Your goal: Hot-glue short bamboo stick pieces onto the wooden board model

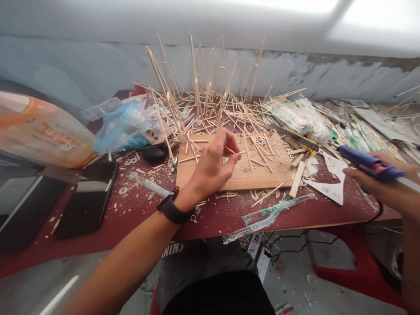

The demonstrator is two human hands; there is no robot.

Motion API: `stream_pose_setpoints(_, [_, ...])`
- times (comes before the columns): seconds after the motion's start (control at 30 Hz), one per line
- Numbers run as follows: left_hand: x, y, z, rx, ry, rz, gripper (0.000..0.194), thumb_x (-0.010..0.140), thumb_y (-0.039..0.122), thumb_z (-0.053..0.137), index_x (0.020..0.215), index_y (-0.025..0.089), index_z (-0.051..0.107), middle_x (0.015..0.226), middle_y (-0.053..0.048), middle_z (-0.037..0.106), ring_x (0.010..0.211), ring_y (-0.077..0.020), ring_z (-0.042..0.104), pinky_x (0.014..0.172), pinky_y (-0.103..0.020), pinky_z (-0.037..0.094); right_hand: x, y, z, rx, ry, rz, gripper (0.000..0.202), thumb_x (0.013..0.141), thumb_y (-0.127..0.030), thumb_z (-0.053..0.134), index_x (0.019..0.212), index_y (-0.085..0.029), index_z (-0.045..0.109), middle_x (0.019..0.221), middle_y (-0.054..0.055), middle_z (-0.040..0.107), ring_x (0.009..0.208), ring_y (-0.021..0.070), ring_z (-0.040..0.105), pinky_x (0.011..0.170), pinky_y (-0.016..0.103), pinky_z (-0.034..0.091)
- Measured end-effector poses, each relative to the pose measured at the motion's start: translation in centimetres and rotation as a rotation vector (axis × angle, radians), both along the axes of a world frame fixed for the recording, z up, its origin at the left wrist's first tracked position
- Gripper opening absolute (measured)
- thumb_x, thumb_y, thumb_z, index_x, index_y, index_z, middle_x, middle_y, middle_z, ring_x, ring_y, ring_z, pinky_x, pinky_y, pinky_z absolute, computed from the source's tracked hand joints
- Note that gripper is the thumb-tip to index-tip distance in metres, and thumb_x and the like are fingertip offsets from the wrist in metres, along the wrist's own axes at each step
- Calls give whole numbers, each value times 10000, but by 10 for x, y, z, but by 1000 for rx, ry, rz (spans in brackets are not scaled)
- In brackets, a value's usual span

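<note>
My left hand, with a black watch on its wrist, is above the wooden board. Its thumb and forefinger pinch a short thin wooden stick. Several loose sticks lie on the board to the right of that hand. At the right, my right hand is wrapped round a blue glue gun, its nozzle facing left. A yellow and black cutter lies at the board's back right corner.
Tall upright sticks and a stick pile stand behind the board. Two dark phones and an orange bag are at left. Plastic wrappers lie near the table's front edge, a paper scrap at right.
</note>
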State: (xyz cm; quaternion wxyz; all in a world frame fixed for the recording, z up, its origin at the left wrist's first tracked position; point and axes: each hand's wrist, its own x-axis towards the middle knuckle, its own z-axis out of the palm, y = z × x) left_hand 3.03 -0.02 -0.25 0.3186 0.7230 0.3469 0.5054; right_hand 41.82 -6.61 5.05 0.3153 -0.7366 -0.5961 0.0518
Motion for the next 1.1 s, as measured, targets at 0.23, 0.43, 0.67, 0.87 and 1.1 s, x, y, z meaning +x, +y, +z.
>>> stream_pose_setpoints(0.23, [-2, 2, 3, 25, 0, 4, 267, 892, 71, 660, 963, 243, 469, 886, 17, 693, 824, -135, 706, 776, -291, 620, 29, 3, -10, -252, -7, -53, 831, 207, -917, 915, 652, -246, 709, 765, 114, 617, 594, 216, 578, 649, 494, 451])
stream_pose_setpoints(0.43, [-4, 5, 0, 24, 19, 15, 255, 884, 85, 653, 957, 244, 467, 878, 18, 697, 791, -132, 702, 768, -294, 621, 42, 11, -12, -234, 21, 104, 665, 357, -746, 1002, 736, -230, 820, 725, 115, 626, 576, 225, 614, 592, 468, 431])
stream_pose_setpoints(0.67, [-4, 6, 0, 19, 12, 46, 211, 892, 136, 631, 965, 250, 469, 879, 13, 688, 792, -140, 719, 757, -307, 625, -30, 30, 8, -48, -178, 516, 264, 911, -494, 730, 826, -253, 802, 741, 82, 707, 652, 189, 598, 643, 391, 424])
stream_pose_setpoints(0.87, [-7, 7, -1, 29, 43, 55, 216, 901, 139, 637, 972, 251, 467, 878, 18, 693, 801, -143, 723, 769, -309, 628, -112, 71, -20, -96, -265, 865, 272, 1019, -411, 613, 858, -241, 753, 857, 71, 710, 761, 196, 620, 737, 386, 460])
stream_pose_setpoints(1.1, [-8, 6, -1, 72, 49, 48, 232, 905, 85, 627, 973, 244, 472, 880, 20, 676, 805, -134, 709, 782, -294, 620, -131, 93, -35, -115, -307, 928, 238, 1028, -312, 565, 848, -209, 682, 878, 81, 672, 791, 194, 586, 752, 371, 433])
